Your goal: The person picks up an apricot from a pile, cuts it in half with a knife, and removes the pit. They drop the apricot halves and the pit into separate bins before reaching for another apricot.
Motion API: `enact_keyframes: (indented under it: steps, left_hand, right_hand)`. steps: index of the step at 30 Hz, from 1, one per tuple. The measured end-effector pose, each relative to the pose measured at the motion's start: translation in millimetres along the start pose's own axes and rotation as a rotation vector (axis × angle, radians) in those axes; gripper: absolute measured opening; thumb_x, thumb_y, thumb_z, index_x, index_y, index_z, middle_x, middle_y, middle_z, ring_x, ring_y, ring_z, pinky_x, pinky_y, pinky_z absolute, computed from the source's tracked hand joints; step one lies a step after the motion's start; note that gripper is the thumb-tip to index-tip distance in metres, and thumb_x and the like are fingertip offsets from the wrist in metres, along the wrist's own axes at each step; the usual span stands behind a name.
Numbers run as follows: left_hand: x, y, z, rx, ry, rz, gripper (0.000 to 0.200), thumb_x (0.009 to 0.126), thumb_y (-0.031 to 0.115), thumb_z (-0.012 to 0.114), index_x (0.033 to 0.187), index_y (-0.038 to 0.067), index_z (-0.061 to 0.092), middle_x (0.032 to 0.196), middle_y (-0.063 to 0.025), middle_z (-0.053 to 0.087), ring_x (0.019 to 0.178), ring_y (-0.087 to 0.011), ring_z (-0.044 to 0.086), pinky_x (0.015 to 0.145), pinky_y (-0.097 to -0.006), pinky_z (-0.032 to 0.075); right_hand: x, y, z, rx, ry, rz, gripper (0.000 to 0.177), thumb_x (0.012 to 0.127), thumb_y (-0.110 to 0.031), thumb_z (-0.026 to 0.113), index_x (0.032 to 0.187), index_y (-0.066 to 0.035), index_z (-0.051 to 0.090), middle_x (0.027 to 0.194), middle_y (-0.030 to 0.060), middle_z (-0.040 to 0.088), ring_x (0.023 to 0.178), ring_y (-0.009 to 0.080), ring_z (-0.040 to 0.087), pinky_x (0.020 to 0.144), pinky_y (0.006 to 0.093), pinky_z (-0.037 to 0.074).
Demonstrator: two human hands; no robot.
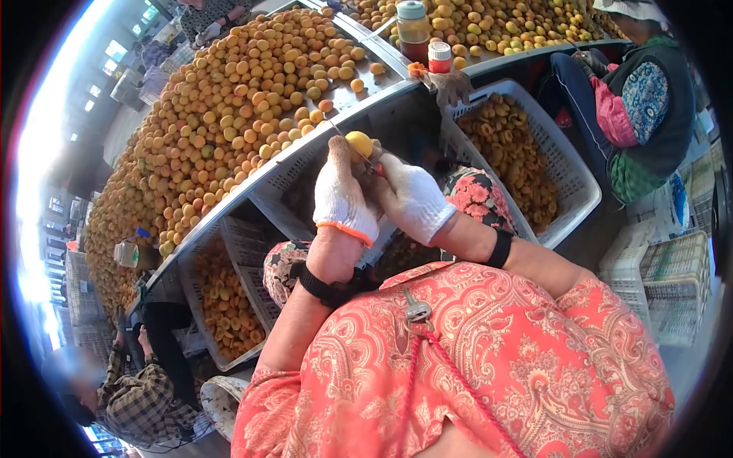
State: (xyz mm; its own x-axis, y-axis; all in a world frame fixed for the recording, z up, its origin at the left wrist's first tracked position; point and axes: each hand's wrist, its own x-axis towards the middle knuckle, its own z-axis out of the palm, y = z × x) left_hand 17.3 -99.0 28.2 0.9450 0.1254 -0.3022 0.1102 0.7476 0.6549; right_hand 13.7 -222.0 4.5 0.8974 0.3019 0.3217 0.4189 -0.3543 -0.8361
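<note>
In front of me, my left hand (345, 191), in a white work glove with an orange cuff and stained fingers, is closed around a yellow apricot (359, 143). My right hand (411, 197), also gloved in white, is closed on a small knife with a red handle (379, 169). The thin blade slants up to the left, against the fruit. Both hands meet over my lap, just short of the metal table's edge (305, 143). Beyond them spreads a large heap of whole apricots (237, 107).
Crates of halved apricots stand right (508, 153) and left (224, 294). A lidded bottle (412, 32) and a red-and-white jar (440, 57) stand by the table's corner. People sit at right (649, 107) and lower left (145, 397). Stacked crates (672, 282) are at far right.
</note>
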Motion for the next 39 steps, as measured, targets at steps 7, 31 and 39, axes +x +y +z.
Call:
enact_keyframes:
  steps: [7, 31, 39]
  left_hand:
    - [-7.3, 4.4, -16.2, 0.688, -0.244, 0.478, 0.025, 0.101, 0.019, 0.055, 0.11, -0.001, 0.065, 0.103, -0.0098, 0.067, 0.085, -0.0151, 0.062, 0.077, -0.0309, 0.05]
    - [-50.2, 14.5, 25.0, -0.029, 0.11, -0.248, 0.025, 0.096, 0.04, 0.061, 0.108, 0.018, 0.063, 0.078, 0.0034, 0.062, 0.063, -0.0127, 0.062, 0.052, -0.0278, 0.046]
    - [-16.6, -3.7, -16.3, 0.563, -0.161, 0.273, 0.026, 0.105, 0.031, 0.047, 0.106, 0.008, 0.061, 0.081, -0.0003, 0.06, 0.054, -0.0079, 0.051, 0.042, -0.0231, 0.037]
  right_hand:
    - [15.2, -25.6, -30.6, 0.298, 0.159, 0.095, 0.038, 0.099, -0.037, 0.063, 0.093, -0.001, 0.054, 0.074, 0.0089, 0.062, 0.07, 0.0108, 0.056, 0.063, 0.0309, 0.049]
    - [35.6, -34.9, -19.6, -0.035, 0.12, -0.284, 0.024, 0.092, -0.027, 0.068, 0.085, -0.005, 0.06, 0.068, 0.0188, 0.061, 0.065, 0.0394, 0.063, 0.056, 0.0405, 0.049]
    - [35.3, -31.8, -24.2, 0.196, 0.077, 0.037, 0.033, 0.095, -0.032, 0.065, 0.087, 0.0, 0.062, 0.071, 0.0185, 0.063, 0.066, 0.0278, 0.065, 0.062, 0.0364, 0.049]
